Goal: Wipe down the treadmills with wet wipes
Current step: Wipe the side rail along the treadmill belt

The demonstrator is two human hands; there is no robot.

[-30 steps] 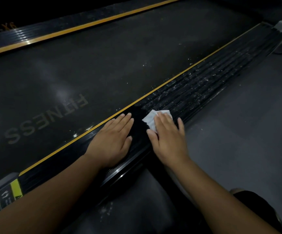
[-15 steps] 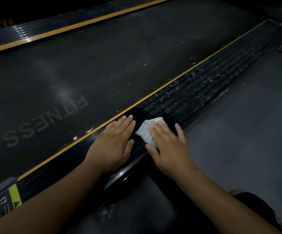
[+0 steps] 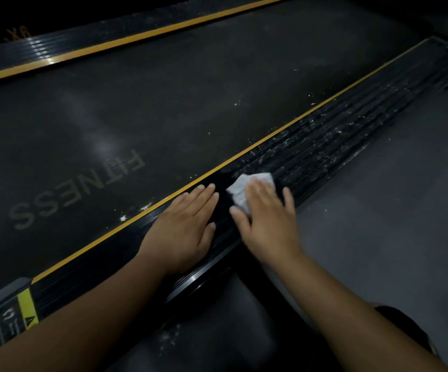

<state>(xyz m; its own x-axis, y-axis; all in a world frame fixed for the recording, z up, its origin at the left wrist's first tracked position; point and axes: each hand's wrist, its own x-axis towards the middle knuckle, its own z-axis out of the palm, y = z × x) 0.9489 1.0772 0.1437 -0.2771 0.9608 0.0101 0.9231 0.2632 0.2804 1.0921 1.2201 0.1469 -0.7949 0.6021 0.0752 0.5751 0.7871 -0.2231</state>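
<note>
Hands lie side by side on the black side rail (image 3: 338,146) of the treadmill. The left hand (image 3: 184,226) rests flat on the rail, palm down. Its grip is loose, with the fingers straight and close together, and it holds nothing. The right hand (image 3: 267,221) is just beside it and presses down on the white wet wipe (image 3: 240,190). Its grip is spread flat, with the fingers lying straight on top of the wipe and the thumb at the wipe's near edge. The wipe is crumpled and sits on the rail, and part of it sticks out past the fingertips.

A thin yellow stripe (image 3: 298,115) runs between the rail and the dark belt (image 3: 164,103). The belt has the word FITNESS (image 3: 78,189) on it, seen upside down. Lots of little white specks (image 3: 351,130) dot the rail past the wipe. The rail near the hands looks shiny and dark. A yellow warning sticker (image 3: 27,310) sits at the near end of the rail. The grey floor (image 3: 391,210) lies to the right.
</note>
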